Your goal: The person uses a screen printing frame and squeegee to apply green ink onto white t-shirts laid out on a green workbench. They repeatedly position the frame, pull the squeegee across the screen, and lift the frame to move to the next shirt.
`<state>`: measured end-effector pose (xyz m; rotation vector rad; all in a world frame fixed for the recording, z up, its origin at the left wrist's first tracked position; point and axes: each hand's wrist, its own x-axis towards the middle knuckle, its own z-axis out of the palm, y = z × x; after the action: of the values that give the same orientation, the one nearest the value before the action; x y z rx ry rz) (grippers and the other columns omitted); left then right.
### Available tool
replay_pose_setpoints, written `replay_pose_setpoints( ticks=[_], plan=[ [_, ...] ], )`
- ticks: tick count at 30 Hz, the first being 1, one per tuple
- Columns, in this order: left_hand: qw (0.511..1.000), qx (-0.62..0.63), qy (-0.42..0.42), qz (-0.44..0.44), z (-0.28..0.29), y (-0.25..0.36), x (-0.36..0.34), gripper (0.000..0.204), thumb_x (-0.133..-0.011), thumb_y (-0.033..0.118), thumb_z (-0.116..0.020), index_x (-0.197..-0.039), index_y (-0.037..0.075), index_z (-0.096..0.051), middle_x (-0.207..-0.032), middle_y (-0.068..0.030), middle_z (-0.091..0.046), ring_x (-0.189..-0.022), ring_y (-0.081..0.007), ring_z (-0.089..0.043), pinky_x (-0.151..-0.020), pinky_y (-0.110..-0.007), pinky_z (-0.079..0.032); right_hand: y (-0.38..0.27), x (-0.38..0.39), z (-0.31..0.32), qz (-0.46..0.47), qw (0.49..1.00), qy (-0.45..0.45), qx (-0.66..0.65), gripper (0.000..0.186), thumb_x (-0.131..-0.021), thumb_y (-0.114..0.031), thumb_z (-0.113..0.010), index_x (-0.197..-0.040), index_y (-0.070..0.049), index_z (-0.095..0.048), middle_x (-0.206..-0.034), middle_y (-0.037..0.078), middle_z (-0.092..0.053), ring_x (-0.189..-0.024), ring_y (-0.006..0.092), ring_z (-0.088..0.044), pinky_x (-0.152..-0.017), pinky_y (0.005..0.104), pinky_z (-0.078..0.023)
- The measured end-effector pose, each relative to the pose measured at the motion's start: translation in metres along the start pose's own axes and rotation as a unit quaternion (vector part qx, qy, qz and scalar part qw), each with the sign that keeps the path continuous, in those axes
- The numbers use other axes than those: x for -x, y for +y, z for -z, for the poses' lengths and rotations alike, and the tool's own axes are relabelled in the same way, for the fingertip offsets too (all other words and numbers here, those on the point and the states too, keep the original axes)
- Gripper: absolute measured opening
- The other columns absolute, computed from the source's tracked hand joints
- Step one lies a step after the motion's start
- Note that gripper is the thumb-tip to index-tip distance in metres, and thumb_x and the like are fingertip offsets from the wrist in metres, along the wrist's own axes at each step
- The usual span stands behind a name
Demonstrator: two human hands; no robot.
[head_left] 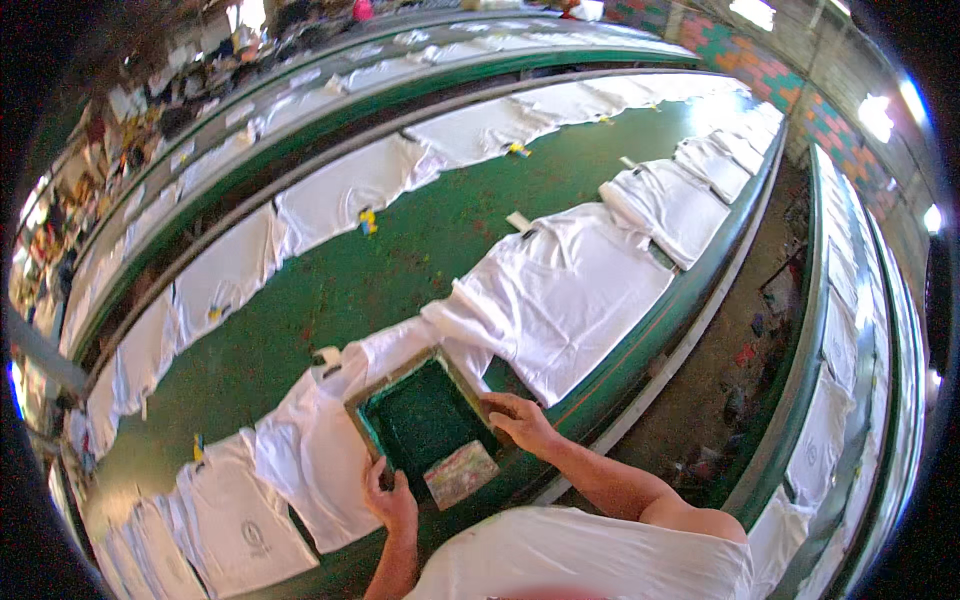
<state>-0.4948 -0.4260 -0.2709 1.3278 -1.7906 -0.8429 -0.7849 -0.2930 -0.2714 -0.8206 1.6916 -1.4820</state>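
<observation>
The person's left hand [388, 498] is closed on the near left side of a shallow rectangular frame [467, 388], thumb and fingers bent around its edge, while the right hand [520, 422] grips the opposite side, its fingers laid over the rim. The frame lies at the near edge of a long green table [420, 230], slightly askew, its inside [415, 415] dark green, and it overlaps the side of a rumpled white shirt [325, 465] spread there. Over the frame's near edge sits a pale, mottled rectangular piece [461, 475]; what it is, I can't tell from here. Just right of the frame another white shirt [580, 300] is spread out, its upper part creased, and more follow it toward the table's far end. To the left, a neighbouring shirt [232, 520] bears a dark round print [254, 537]. Along the table's other side runs a second row of white shirts [345, 190], with small yellow pieces [368, 220] beside some of them. Past a strip of littered floor [735, 420] on the right stands another table with white garments [825, 430]. Farther off, I see a wall of multicoloured bricks [735, 50], a bright lamp [875, 117] and, to the left, heaped clutter [125, 120].
</observation>
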Motion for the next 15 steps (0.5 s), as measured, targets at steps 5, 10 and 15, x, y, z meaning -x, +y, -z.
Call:
replay_pose_setpoints(
  ticks=[5, 10, 15],
  plan=[
    [0.993, 0.115, -0.028, 0.012, -0.001, -0.021, -0.026, 0.063, -0.087, -0.005, -0.077, -0.148, 0.002, -0.064, -0.166, -0.0237, -0.051, -0.149, -0.0397, -0.054, -0.119, -0.050, -0.050, -0.026, 0.009, 0.007, 0.058, 0.994, 0.061, 0.074, 0.036, -0.110, -0.019, -0.070, -0.140, 0.000, -0.071, -0.131, 0.018, -0.074, -0.117, 0.0277, -0.074, -0.101, 0.0399, -0.059],
    [0.949, -0.171, -0.178, -0.198, 0.043, -0.005, -0.104, 0.083, -0.086, 0.000, -0.079, -0.163, 0.005, -0.049, -0.171, -0.0231, -0.042, -0.156, -0.0444, -0.041, -0.125, -0.057, -0.041, -0.068, 0.036, 0.005, 0.197, 0.950, -0.077, 0.227, 0.040, -0.101, -0.009, -0.076, -0.140, -0.004, -0.072, -0.132, 0.019, -0.074, -0.120, 0.0417, -0.071, -0.105, 0.0483, -0.059],
    [0.849, -0.345, -0.337, -0.215, 0.052, 0.048, -0.157, 0.093, -0.083, 0.012, -0.088, -0.167, 0.010, -0.047, -0.171, -0.0224, -0.043, -0.155, -0.0470, -0.041, -0.128, -0.060, -0.037, -0.090, 0.048, -0.012, 0.327, 0.858, -0.267, 0.292, 0.056, -0.094, -0.018, -0.081, -0.147, -0.009, -0.065, -0.144, 0.016, -0.067, -0.135, 0.0379, -0.062, -0.113, 0.0528, -0.052]
  ],
)
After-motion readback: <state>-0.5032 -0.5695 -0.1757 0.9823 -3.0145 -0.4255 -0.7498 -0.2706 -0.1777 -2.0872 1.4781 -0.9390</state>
